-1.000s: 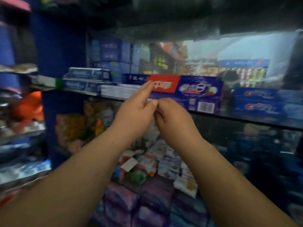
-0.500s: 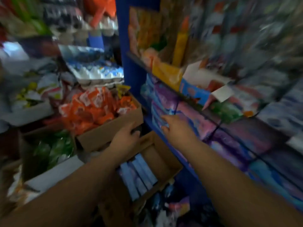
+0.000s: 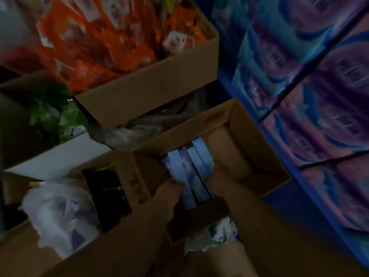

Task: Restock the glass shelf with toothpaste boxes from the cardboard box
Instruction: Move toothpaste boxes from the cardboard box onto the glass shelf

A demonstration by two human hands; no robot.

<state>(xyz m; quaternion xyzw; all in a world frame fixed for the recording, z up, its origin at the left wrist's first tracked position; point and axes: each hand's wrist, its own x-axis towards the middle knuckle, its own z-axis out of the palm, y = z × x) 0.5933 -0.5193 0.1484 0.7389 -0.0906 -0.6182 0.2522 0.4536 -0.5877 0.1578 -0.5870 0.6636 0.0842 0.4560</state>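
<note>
An open brown cardboard box [image 3: 257,140] sits low in front of me. Inside it stand several blue toothpaste boxes [image 3: 191,166] on edge, packed side by side. My left hand [image 3: 169,194] reaches into the box and its fingers press on the left side of the bundle. My right hand [image 3: 217,176] is on the bundle's right side, fingers curled against the outer box. Both hands clasp the bundle between them. The glass shelf is out of view.
A larger cardboard box [image 3: 151,86] of orange packets stands behind. Blue shelving with purple and blue packs [image 3: 319,92] rises on the right. White plastic bags [image 3: 60,210] and green packets [image 3: 50,116] lie at the left. The scene is dim and blurred.
My view swung from the glass shelf down to the floor. Both hands left the shelved toothpaste box and dropped into the cardboard box, closing around the blue boxes.
</note>
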